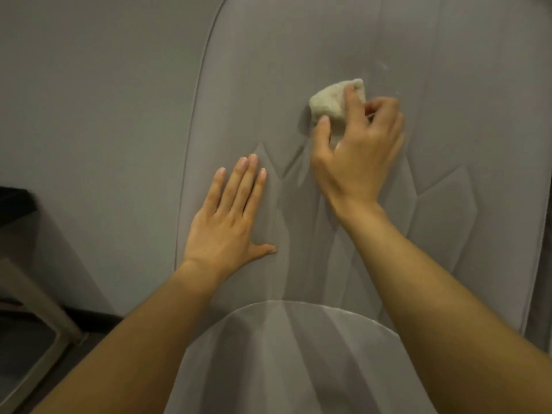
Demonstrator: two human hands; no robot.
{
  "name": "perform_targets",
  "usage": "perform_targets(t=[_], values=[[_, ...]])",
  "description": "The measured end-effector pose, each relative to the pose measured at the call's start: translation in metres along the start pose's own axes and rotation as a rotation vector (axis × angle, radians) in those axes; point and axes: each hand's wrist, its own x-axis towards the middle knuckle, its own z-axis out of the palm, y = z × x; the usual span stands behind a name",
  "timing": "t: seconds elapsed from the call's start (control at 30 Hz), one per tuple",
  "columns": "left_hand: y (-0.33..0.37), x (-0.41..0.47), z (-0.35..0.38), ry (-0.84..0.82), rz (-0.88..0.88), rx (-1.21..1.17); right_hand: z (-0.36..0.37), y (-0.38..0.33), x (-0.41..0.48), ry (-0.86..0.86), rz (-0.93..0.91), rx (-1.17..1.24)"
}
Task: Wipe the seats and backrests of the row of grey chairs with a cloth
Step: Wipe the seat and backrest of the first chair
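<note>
- Head view — grey chair: the padded backrest [254, 85] fills most of the frame, its stitched seams forming angular panels. The rounded seat [283, 354] lies below it, between my two forearms.
- Head view — cloth [331, 98]: a small, bunched, off-white wad, pressed against the upper middle of the backrest, a little right of its centre.
- Head view — my right hand [358, 162]: it grasps the cloth, with the thumb [324, 127] on the near edge and the forefinger laid across the top. The other fingers are curled behind, and I cannot tell whether they touch the cloth.
- Head view — my left hand [227, 222]: released, holding nothing. The fingers are straight and close together, the thumb is spread to the side, and the palm lies flat on the left part of the backrest, lower than the cloth and apart from it.
- Head view — surroundings: a plain grey wall [89, 100] stands left of the backrest. At the lower left is the pale beige frame [30, 297] of some furniture, and above it, at the left edge, is a dark object [15, 201] that I cannot identify.
</note>
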Motion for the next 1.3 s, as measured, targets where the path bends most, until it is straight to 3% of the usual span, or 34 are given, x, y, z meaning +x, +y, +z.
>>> perform_targets(t=[0.23,0.4,0.53,0.63,0.73,1.0,1.2,1.3], values=[[-0.001,0.001,-0.001,0.009,0.002,0.033,0.022,0.003,-0.014,0.077,0.080,0.040],[0.000,0.000,-0.003,-0.014,-0.008,0.077,0.014,0.016,-0.062,-0.030,-0.058,0.085],[-0.001,0.001,-0.001,-0.009,-0.014,0.017,0.000,0.015,-0.023,-0.010,-0.161,0.138],[-0.001,0.001,0.000,-0.006,-0.007,-0.019,-0.004,0.007,0.037,0.062,-0.134,0.046],[-0.001,0.000,0.001,0.003,0.000,-0.017,0.003,0.009,0.073,-0.013,-0.064,-0.040],[-0.001,0.000,0.001,0.016,0.008,-0.072,-0.002,0.022,-0.033,-0.143,-0.112,0.192],[0.000,0.000,0.002,0.024,0.003,-0.065,-0.010,0.017,0.052,0.116,-0.004,0.154],[0.000,0.000,0.002,0.025,0.004,-0.069,-0.004,0.020,0.094,0.052,0.033,0.081]])
